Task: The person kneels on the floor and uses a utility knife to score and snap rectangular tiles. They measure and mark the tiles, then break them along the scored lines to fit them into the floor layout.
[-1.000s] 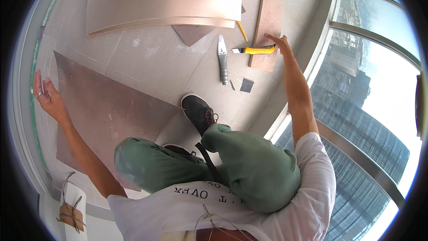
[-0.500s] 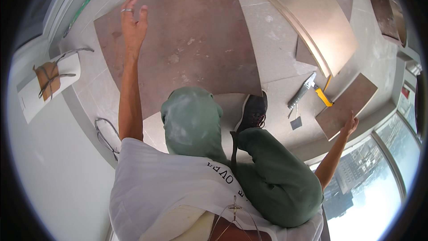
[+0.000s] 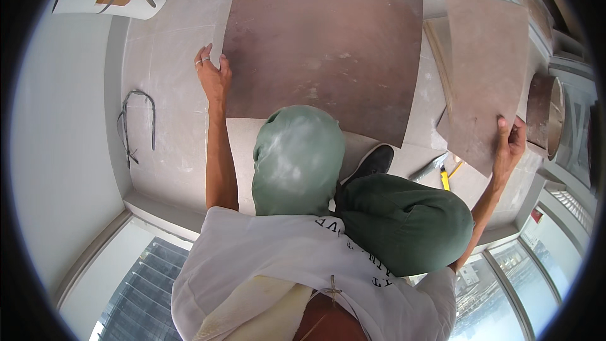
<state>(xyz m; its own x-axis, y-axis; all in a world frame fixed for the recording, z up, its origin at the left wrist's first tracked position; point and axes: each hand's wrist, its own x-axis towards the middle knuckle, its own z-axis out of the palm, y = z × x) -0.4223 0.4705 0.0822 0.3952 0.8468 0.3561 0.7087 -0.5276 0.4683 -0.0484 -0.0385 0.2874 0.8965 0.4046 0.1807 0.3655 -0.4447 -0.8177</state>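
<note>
The left hand (image 3: 213,76), fingers loosely spread, rests on the left edge of a large square brown floor tile (image 3: 325,44) lying flat on the pale grey floor (image 3: 170,132). The right hand (image 3: 510,142) pinches the lower corner of a smaller brown tile (image 3: 486,69), thumb on top. A round brown bucket (image 3: 544,113) stands near the right rim; its contents are hidden. A yellow-handled tool (image 3: 445,179) lies partly hidden behind the knee.

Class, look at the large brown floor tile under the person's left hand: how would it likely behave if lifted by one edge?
The large brown tile lies flat with straight edges, so it is probably stiff, not floppy. It is wide and thin, so likely heavy and awkward for the left hand alone. If ceramic, as it appears, its corners may chip.
</note>
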